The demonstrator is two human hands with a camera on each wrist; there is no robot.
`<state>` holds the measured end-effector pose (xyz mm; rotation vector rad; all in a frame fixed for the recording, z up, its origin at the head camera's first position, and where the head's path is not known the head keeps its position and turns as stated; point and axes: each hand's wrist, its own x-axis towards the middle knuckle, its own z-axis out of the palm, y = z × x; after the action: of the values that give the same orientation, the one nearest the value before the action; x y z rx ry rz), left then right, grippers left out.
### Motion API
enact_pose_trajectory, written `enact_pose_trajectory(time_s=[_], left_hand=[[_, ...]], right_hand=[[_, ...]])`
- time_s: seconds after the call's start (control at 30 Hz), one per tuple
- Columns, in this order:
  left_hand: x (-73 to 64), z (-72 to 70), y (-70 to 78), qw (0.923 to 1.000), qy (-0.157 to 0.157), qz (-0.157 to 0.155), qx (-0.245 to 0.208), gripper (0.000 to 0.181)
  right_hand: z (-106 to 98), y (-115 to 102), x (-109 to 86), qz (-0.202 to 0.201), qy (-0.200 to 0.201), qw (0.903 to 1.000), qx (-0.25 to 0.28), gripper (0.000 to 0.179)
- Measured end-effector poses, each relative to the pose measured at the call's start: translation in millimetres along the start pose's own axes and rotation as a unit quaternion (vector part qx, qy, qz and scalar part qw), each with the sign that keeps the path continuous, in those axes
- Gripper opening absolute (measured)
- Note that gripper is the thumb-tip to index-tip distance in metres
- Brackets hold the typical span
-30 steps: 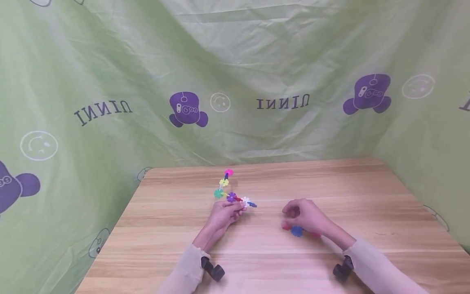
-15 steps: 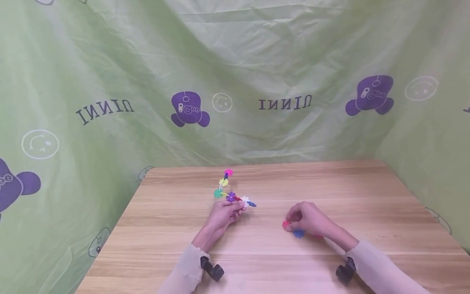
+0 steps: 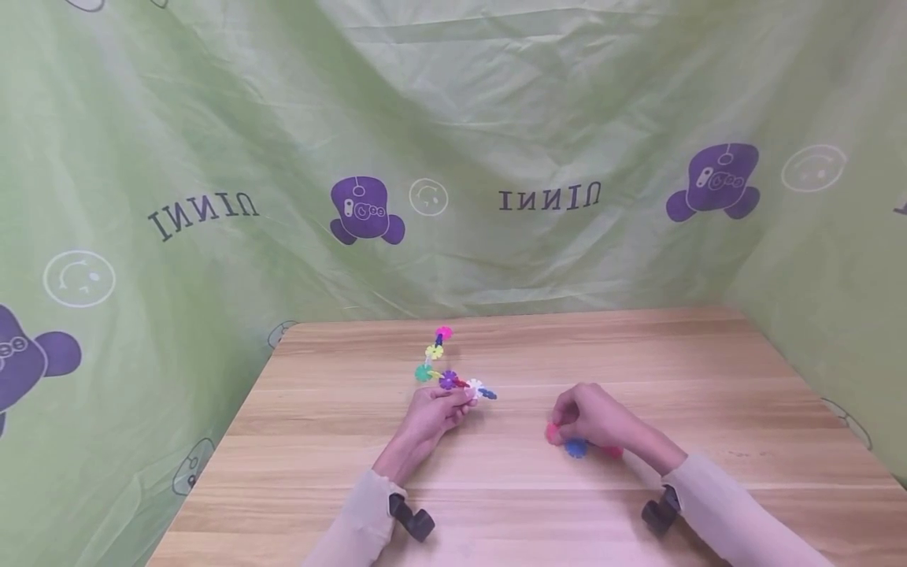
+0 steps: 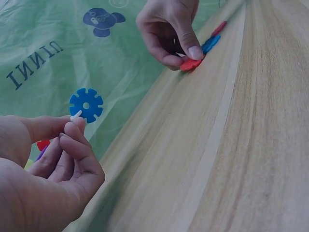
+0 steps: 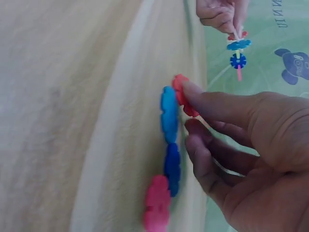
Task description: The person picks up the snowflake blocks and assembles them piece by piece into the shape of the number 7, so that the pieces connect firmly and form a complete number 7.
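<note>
My left hand pinches a white snowflake disc between thumb and fingers. That disc is part of a linked chain, with a blue disc jutting out past the fingertips. The chain runs back through a purple disc, a green one and a yellow one to a pink disc. Low over the table's right half, my right hand pinches a red disc by its edge. Beside it lie a light blue disc, a dark blue disc and a pink-red disc.
The wooden table spreads under both hands. A green printed cloth hangs behind it and along both sides. Each wrist carries a black camera mount, such as the left mount.
The right hand has closed its thumb and fingers on the red disc, which shows more clearly at the fingertips. The left hand and its chain have hardly moved.
</note>
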<state>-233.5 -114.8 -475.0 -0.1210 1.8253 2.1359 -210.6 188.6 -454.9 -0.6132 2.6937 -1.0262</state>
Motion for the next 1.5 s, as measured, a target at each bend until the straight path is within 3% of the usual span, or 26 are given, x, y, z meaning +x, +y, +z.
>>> enact_pose_trajectory(time_s=[0.3, 0.5, 0.67, 0.87, 1.13, 1.5], left_hand=[[-0.5, 1.3, 0.7, 1.0, -0.001, 0.0, 0.0, 0.027], [0.4, 1.3, -1.3, 1.0, 0.003, -0.008, -0.002, 0.026], [-0.1, 2.8, -0.2, 1.0, 0.003, -0.002, -0.001, 0.028], [-1.7, 4.1, -0.2, 1.0, 0.0, -0.001, -0.002, 0.03], [-1.2, 6.0, 0.2, 1.0, -0.002, -0.002, -0.003, 0.031], [-1.8, 9.9, 0.7, 1.0, -0.007, 0.002, 0.0, 0.031]], right_hand=[[0, -2, 0.2, 0.006, 0.045, 0.9977, 0.051, 0.012], [7, -4, 2.0, 0.027, 0.079, 0.9854, 0.149, 0.017], [9, -9, 4.3, 0.066, 0.081, 0.9631, 0.248, 0.032], [16, -13, 10.0, 0.1, 0.083, 0.9297, 0.345, 0.035], [26, -18, 18.4, 0.122, 0.096, 0.891, 0.427, 0.037], [32, -25, 25.3, 0.137, 0.115, 0.8647, 0.47, 0.035]])
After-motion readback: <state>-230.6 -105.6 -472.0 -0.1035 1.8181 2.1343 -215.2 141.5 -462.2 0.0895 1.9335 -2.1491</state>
